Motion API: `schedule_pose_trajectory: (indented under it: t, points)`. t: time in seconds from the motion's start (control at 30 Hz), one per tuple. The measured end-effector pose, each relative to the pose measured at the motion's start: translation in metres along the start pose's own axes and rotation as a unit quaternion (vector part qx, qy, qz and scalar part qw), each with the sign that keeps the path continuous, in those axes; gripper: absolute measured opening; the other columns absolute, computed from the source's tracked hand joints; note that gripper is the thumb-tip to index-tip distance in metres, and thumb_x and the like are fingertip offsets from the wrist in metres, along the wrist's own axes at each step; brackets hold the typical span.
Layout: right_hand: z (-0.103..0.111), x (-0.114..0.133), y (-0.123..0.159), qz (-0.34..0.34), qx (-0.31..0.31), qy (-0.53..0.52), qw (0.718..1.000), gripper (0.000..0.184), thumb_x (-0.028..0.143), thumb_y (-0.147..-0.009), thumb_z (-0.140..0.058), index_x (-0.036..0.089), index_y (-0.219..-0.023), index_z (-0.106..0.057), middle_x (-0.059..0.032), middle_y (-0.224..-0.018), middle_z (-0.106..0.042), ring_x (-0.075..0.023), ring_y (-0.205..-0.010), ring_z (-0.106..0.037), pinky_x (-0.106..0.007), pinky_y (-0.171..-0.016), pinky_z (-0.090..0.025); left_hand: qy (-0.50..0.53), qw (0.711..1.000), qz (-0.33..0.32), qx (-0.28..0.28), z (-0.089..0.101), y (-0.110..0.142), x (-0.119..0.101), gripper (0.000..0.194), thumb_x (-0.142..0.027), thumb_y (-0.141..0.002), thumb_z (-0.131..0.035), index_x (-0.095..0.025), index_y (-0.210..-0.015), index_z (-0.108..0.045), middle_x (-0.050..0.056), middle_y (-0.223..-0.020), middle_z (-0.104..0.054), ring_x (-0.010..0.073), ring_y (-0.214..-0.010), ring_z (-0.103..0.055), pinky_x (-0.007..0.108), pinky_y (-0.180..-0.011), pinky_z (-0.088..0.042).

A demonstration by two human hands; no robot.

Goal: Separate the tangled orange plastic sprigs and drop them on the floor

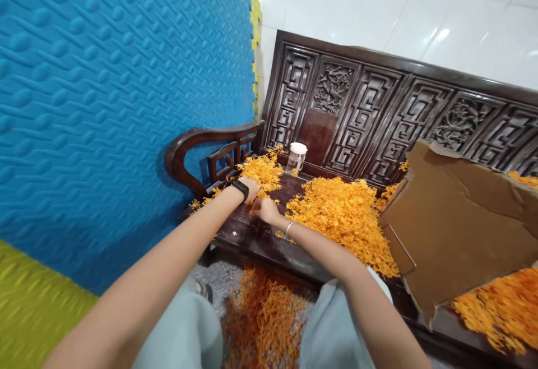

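Note:
My left hand [251,188], with a black band on its wrist, is curled at the edge of a small pile of spidery orange pieces [264,171] on the dark wooden bench [290,188]. Close beside it, my right hand [266,211] has its fingers bent inward over the seat. A thin pale bracelet circles that wrist. Both hands look closed, but what lies between the fingers is hidden. To the right of my right hand spreads a bigger heap of the same orange pieces [340,215].
A clear bottle with a white lid [297,156] stands against the carved backrest [317,128]. Brown cardboard [458,223] lies at the right among more orange pieces. Stringy orange material [267,316] hangs or lies below, between my knees. Blue foam mat [105,105] rises at the left.

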State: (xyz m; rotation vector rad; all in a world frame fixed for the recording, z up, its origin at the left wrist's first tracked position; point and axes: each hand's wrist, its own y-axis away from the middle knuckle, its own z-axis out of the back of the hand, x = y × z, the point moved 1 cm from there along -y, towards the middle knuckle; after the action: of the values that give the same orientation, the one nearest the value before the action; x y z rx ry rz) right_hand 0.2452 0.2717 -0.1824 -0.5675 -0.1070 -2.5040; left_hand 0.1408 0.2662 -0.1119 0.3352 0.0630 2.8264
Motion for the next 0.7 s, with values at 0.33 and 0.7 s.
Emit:
schedule_pose_trajectory:
  t: [0.33, 0.7]
  points:
    - [0.179, -0.035, 0.081, 0.029, -0.278, -0.367, 0.887, 0.014, 0.019, -0.065, -0.052, 0.018, -0.059, -0.039, 0.0016, -0.059, -0.062, -0.0066, -0.044, -0.053, -0.015, -0.040, -0.035, -0.026, 0.990, -0.068, -0.117, 0.012, 0.008, -0.017, 0.022, -0.019, -0.084, -0.042, -0.012, -0.080, -0.063, 0.013, -0.082, -0.068, 0.0244, -0.085, -0.062, 0.037, -0.077, -0.042]
    - [0.269, -0.119, 0.151, -0.054, -0.369, -0.419, 0.828, 0.009, 0.014, -0.061, -0.061, 0.013, -0.070, -0.064, -0.0034, -0.070, -0.066, -0.0115, -0.067, -0.063, -0.025, -0.073, -0.051, 0.018, 0.942, -0.291, -0.169, 0.020, 0.028, -0.098, 0.019, -0.023, -0.082, -0.046, -0.019, -0.072, -0.061, 0.005, -0.072, -0.067, 0.0189, -0.073, -0.060, 0.030, -0.072, -0.039]
